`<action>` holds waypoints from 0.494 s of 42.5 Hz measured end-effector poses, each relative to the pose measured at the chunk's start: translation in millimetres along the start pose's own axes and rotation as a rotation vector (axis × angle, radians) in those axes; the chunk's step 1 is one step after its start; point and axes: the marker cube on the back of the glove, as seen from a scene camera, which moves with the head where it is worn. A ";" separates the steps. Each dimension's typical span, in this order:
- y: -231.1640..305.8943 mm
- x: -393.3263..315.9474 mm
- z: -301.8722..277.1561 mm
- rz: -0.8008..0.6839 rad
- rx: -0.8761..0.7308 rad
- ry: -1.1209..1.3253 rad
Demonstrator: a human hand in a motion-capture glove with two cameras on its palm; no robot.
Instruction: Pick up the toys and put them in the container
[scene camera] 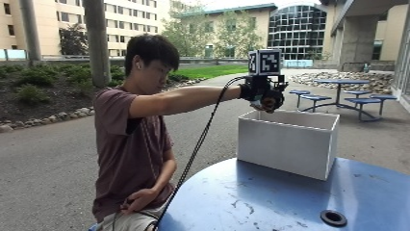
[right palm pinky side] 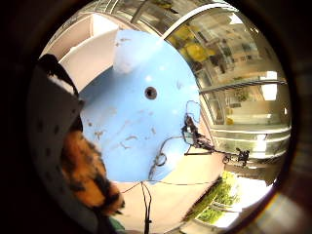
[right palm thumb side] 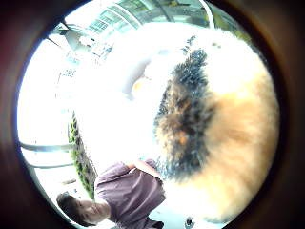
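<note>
The person sits at a round blue metal table (scene camera: 282,197) with the right arm stretched out straight at shoulder height, forearm level, and the black-gloved right hand (scene camera: 261,92) held above the open top of a white rectangular box container (scene camera: 287,142). The hand's fingers curl round a fuzzy orange-and-black plush toy (scene camera: 272,102), which shows just under the glove, over the container's near rim and apart from it. The bare left hand (scene camera: 137,198) rests in the person's lap.

No brand, label or readable writing shows on the toy, the container or the table.

From the thumb side of the palm, the toy (right palm thumb side: 214,129) fills much of the view, pressed close to the palm: pale orange fur with a dark, shaggy black patch running across it. From the little-finger side, a lobe of the same orange and black fur (right palm pinky side: 87,178) sits against the palm beside the grey edge of the glove (right palm pinky side: 48,131), and well below the grip lies the blue tabletop (right palm pinky side: 141,126) with its small dark centre hole (right palm pinky side: 150,92). The container's white walls (right palm pinky side: 90,53) stand at the table's far edge, below and just off to one side of the held toy.
</note>
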 end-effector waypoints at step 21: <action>-117.8 -100.5 -76.0 -0.051 0.013 0.080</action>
